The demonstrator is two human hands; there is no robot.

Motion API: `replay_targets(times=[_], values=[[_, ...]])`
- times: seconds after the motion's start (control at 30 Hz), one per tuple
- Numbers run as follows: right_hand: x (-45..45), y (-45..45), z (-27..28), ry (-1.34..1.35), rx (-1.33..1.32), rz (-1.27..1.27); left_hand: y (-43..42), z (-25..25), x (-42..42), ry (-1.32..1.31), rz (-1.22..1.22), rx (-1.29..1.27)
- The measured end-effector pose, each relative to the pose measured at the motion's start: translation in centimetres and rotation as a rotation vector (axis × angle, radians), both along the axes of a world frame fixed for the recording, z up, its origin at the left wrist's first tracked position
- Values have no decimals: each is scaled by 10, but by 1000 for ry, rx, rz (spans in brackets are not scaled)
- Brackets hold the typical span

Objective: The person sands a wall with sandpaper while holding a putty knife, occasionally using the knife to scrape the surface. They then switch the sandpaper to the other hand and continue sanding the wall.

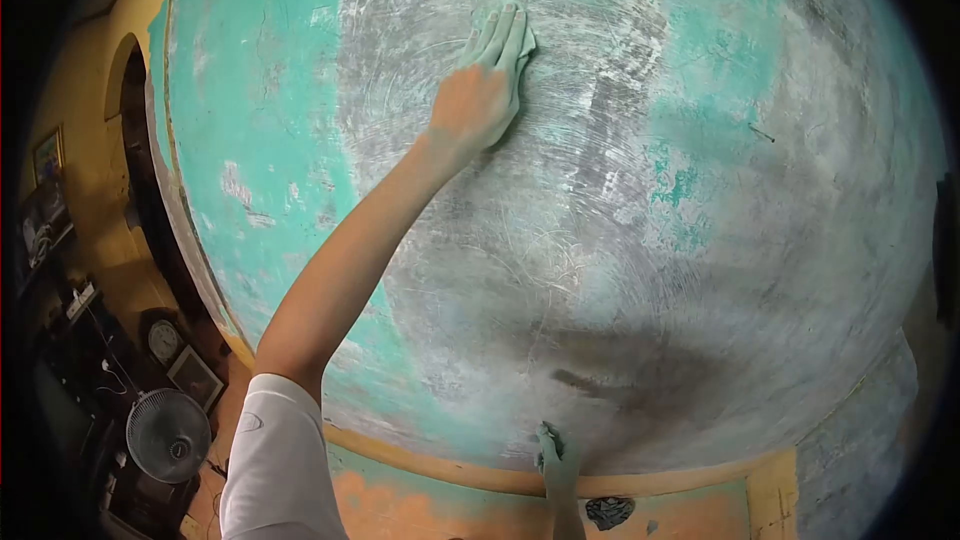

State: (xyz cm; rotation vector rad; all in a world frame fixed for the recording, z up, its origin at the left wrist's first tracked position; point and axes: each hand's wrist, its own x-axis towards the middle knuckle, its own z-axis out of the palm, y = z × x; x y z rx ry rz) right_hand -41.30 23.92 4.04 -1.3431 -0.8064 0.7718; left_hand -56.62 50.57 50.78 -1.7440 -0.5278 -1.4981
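My left hand (pixel 480 90), dusted pale green, lies high on the scratched wall (pixel 560 200), its fingers stretched upward and pressing a small pale green sheet (pixel 529 43) flat against the surface. The sheet's edge shows beside the fingertips. Swirling scratch marks surround it on grey and turquoise patches. Low in the view, my right hand (pixel 556 457) is near the bottom of the wall, its fingers bent together around a small dark piece (pixel 545 432) that I cannot make out.
A nail (pixel 762 132) sticks out of the wall at the right. Crumpled dark material (pixel 609 512) lies below the wall's lower ledge (pixel 660 483). At the lower left stand a fan (pixel 168 435), a clock (pixel 163 338) and a framed picture (pixel 195 377).
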Motion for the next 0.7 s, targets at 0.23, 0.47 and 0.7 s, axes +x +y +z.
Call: replay_targets(times=[0.23,0.47,0.7], values=[[-1,-1,-1,59,-3,-24,-38,102,5,-4,35,-477],[9,-9,-4,93,-31,-30,9,26,17,-2,-43,38],[25,-5,-4,93,-6,-18,4,72,8,-165,-13,-76]])
